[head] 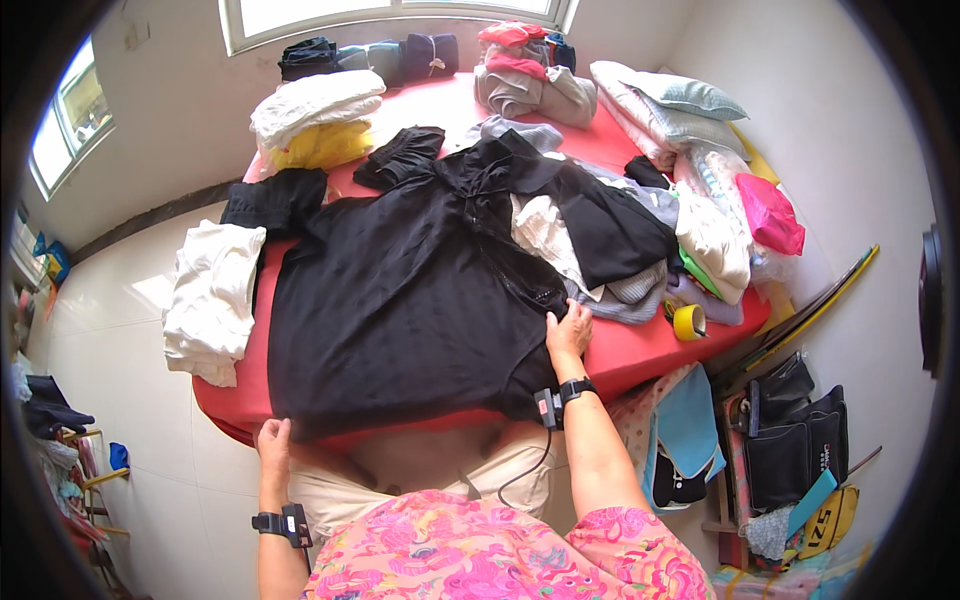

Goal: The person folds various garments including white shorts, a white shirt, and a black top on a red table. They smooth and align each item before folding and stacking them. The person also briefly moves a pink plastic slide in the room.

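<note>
A large black garment [405, 300] lies spread over the red-covered bed or table, its near edge along the front rim. At its near left corner is my left hand [274, 439], fingers bent together at the fabric; how firmly they pinch it is not plain. My right hand [570, 330] holds the garment's right side near a strip with shiny dots. Above the right hand lie a black cloth piece [615, 232], a white knitted piece [547, 232] and grey ribbed clothing [637, 296]. Folded white clothing [214, 300] lies left of the black garment, beside a black folded piece [274, 201].
Bundled clothes [431, 56], a stack of grey and red clothes [536, 82] and pillows [690, 97] line the far side. Yellow tape [688, 322] lies near the right edge. Bags [795, 450] stand at the lower right; a window [71, 112] is at the left.
</note>
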The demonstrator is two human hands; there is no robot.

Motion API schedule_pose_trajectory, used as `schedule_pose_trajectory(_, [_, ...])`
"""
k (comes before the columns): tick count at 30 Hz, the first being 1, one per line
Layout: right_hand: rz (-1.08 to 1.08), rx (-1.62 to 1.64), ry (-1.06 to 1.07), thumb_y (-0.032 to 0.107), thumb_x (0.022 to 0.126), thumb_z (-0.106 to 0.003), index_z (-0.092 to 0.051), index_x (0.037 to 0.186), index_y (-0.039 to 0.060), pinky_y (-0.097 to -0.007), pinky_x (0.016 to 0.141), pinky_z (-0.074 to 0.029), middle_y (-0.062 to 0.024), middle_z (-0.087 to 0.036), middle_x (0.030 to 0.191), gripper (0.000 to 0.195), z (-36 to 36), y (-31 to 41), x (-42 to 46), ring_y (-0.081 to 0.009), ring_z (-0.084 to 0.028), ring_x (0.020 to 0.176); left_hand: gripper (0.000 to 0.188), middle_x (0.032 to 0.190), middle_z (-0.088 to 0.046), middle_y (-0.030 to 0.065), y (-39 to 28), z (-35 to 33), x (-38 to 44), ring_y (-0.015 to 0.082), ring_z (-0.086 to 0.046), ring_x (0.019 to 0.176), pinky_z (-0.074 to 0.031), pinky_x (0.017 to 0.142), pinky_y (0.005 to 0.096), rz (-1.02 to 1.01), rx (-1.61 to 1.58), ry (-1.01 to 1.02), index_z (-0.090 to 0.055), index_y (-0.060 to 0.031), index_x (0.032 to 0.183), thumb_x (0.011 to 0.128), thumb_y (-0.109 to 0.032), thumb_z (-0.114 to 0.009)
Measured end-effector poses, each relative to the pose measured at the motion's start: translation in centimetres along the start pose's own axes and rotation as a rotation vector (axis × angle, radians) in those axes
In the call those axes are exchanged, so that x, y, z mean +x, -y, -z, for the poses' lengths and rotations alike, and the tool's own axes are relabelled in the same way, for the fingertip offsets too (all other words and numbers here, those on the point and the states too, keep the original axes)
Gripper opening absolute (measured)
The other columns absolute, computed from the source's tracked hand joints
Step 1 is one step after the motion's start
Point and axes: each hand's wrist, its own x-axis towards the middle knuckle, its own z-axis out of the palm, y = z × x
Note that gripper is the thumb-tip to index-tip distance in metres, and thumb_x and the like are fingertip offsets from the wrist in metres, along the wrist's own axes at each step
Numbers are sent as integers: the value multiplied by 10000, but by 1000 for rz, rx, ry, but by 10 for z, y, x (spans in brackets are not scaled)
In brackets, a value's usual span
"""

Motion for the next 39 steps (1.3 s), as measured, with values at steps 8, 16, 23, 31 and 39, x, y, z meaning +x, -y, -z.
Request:
schedule_pose_trajectory(8, [-171,798,30,182,912,-687,-640,1031,8,-312,733,-505,-65,-683,848,216,31,-83,-4,-148,-634,794,252,1055,-632,43,-10,14,-22,124,-607,953,-474,909,267,75,-276,111,-526,3,1180,953,-64,-613])
schedule_pose_trajectory(16, [-448,869,79,57,849,-679,-610,959,-13,-268,776,-477,-28,-632,865,148,52,-150,-77,-120,-579,792,111,1001,-661,24,-33,55,-65,81,-608,884,-493,841,250,118,-167,210,-591,-10,1060,957,-50,-598])
schedule_pose_trajectory(23, [59,239,-179,20,721,-592,-562,1110,20,-465,1033,-393,-215,-545,1185,390,52,-83,-62,-393,-519,1153,133,975,-663,19,14,49,-49,88,-603,882,-495,804,253,58,116,161,-598,-13,1071,947,-59,-612])
schedule_pose_trajectory(31, [514,203,162,229,872,-674,-598,1199,54,-464,1065,-387,-167,-541,1277,379,10,16,-39,-356,-487,1244,204,1004,-612,109,-51,-13,28,189,-612,853,-515,746,281,-599,593,7,-600,-13,1074,873,-10,-634])
schedule_pose_trajectory(39, [300,-222,-20,341,929,-565,-565,1293,48,-491,1120,-323,-185,-554,1329,468,-34,57,-63,-380,-461,1291,493,1292,-486,151,-76,-77,102,363,-500,1212,-456,993,447,-542,759,-199,-499,-69,1287,843,-142,-700])
